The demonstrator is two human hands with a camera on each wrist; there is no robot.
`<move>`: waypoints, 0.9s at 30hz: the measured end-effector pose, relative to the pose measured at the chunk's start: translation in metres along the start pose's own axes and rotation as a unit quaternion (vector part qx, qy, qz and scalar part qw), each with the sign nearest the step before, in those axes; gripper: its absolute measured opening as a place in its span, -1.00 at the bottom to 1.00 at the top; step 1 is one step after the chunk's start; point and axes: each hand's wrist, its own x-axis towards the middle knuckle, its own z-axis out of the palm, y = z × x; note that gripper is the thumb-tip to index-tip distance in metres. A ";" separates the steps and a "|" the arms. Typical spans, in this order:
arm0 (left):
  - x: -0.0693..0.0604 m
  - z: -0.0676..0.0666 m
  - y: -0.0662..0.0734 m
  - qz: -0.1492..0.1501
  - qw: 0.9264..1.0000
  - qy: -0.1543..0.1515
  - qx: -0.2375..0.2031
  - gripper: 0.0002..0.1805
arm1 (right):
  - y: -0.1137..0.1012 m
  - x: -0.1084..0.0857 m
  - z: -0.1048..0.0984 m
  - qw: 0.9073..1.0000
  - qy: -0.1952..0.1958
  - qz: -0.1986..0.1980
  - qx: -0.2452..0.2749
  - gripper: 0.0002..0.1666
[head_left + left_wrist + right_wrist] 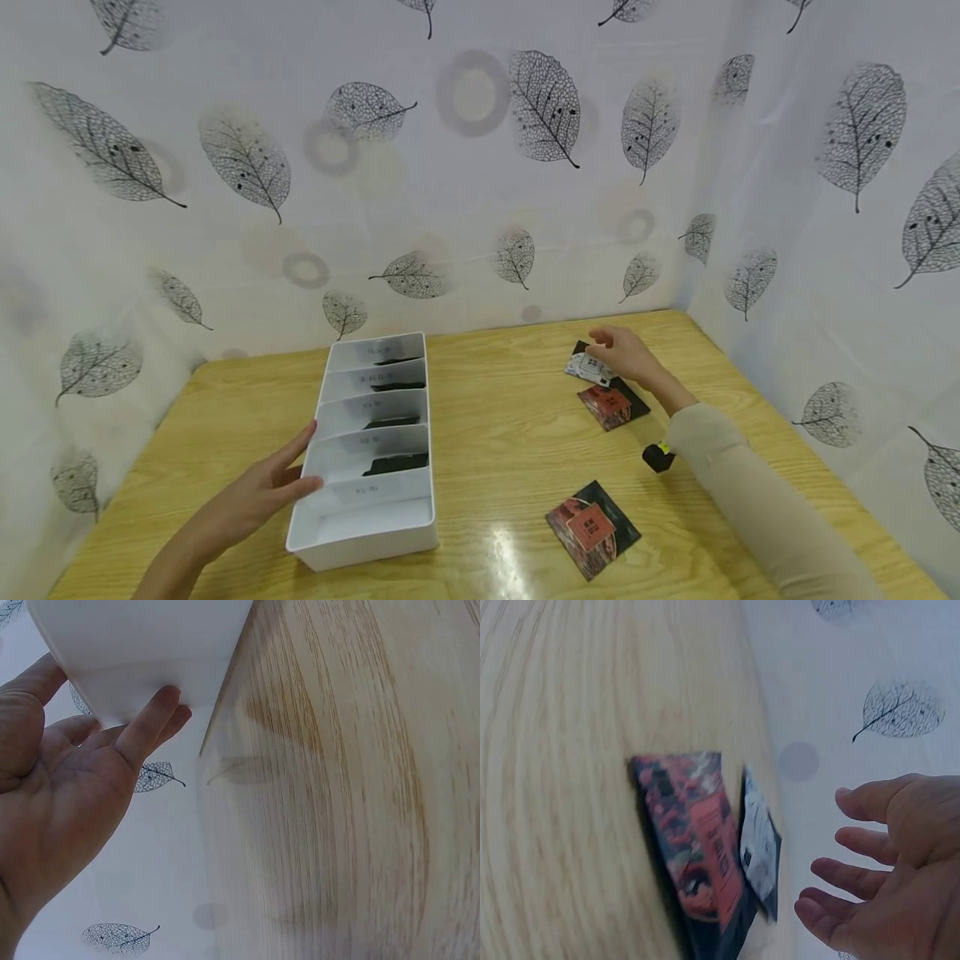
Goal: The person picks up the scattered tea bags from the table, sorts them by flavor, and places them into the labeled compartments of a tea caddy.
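Observation:
My left hand [251, 500] rests on the left side of a white divided box [360, 550], its fingers on the wall, as the left wrist view also shows the hand [82, 772] touching the box [150, 645]. Dark packets [397, 463] stand in several compartments; the front one holds nothing. My right hand [626, 354] is over a white-and-black packet [588, 365], fingers loosely bent. In the right wrist view the hand [892, 862] is apart from the white packet [760, 844] and holds nothing. A red-and-black packet [701, 847] lies beside it.
Another red packet [606, 405] lies just in front of the white one, and one more [592, 529] is nearer the front edge. A small black object with a yellow part [657, 457] lies beside my right forearm. A leaf-patterned curtain [465, 208] stands behind the table.

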 end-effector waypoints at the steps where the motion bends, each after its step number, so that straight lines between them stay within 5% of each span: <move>1: 0.000 0.000 0.000 -0.002 1.000 -0.001 0.002 -0.10 | 0.003 0.001 -0.001 1.000 -0.004 0.002 -0.011 -0.38; 10: -0.001 0.000 0.001 -0.006 1.000 -0.002 -0.002 -0.10 | 0.025 0.012 0.005 0.995 -0.064 0.011 -0.070 -0.36; 20: -0.001 0.001 0.001 -0.003 1.000 -0.002 -0.006 -0.10 | 0.022 0.020 0.013 0.978 -0.004 0.007 -0.207 -0.43; 27: -0.001 0.001 0.001 -0.004 1.000 -0.003 -0.008 -0.10 | 0.016 0.025 0.019 0.968 -0.016 0.081 -0.239 -0.29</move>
